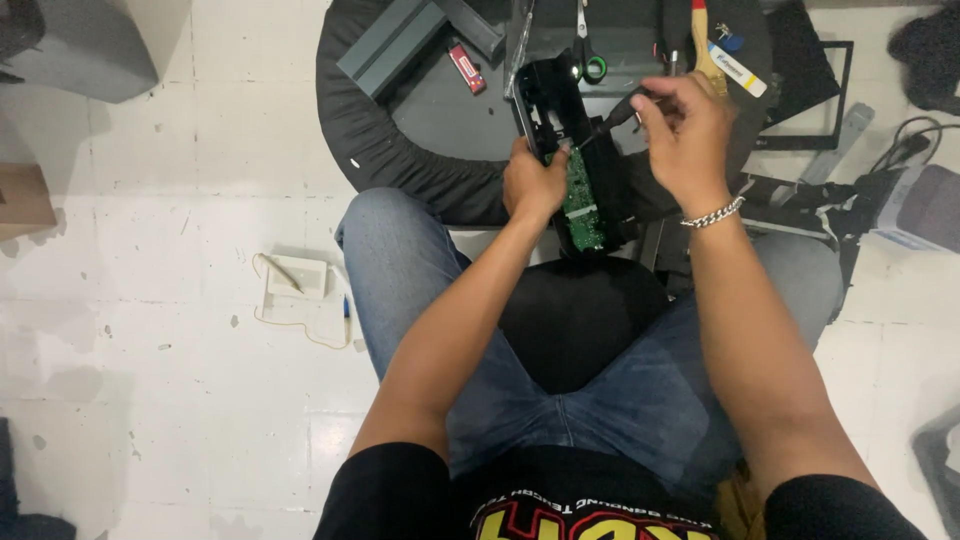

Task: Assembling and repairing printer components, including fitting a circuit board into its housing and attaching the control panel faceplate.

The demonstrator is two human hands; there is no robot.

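The left hand is clamped around the near end of a long black plastic casing, which lies at the near edge of the round black table and runs away from the person toward the table's middle. A green circuit board sits in the opened casing, just beside the left fingers and reaching past the table's near edge above the person's lap. The right hand is closed in a pinching grip on a thin dark tool, whose tip slants down and left to the casing just above the board; whether the tip touches the board cannot be told. A silver chain bracelet circles the right wrist. Farther in on the table, green-handled scissors lie just beyond the casing's far end, a small red device lies to their left, and a wooden-handled brush shows above the right hand near the far right edge. On the white tiled floor, left of the person's knee, lie a white rectangular box with a thin yellowish cord.
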